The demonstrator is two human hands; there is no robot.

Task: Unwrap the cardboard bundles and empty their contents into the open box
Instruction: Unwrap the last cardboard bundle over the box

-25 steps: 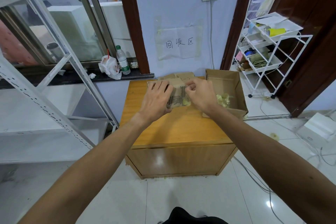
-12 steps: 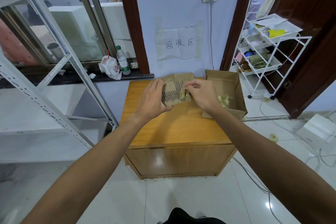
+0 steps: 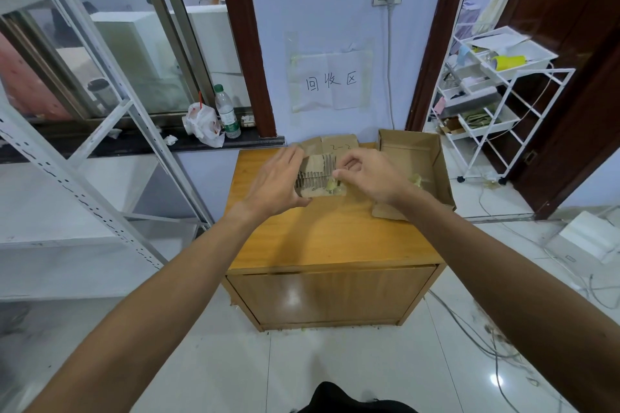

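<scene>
A small cardboard bundle with torn, corrugated edges is held up over the back of the wooden cabinet. My left hand grips its left side. My right hand pinches yellowish tape at the bundle's lower right corner. More flat cardboard pieces, one marked "2-2", lie behind the bundle against the wall. The open cardboard box stands on the cabinet's right side, just right of my right hand, with crumpled yellowish tape bits inside it.
A wall with a taped paper sign is right behind the cabinet. A white wire trolley stands to the right by a dark door. A window ledge with a plastic bottle and bag, plus grey metal shelving, lies to the left. Cables trail on the floor at right.
The bundle was lifted off the cabinet top and tilted up. My right hand moved from the bundle's top to its lower right corner, pulling at the tape.
</scene>
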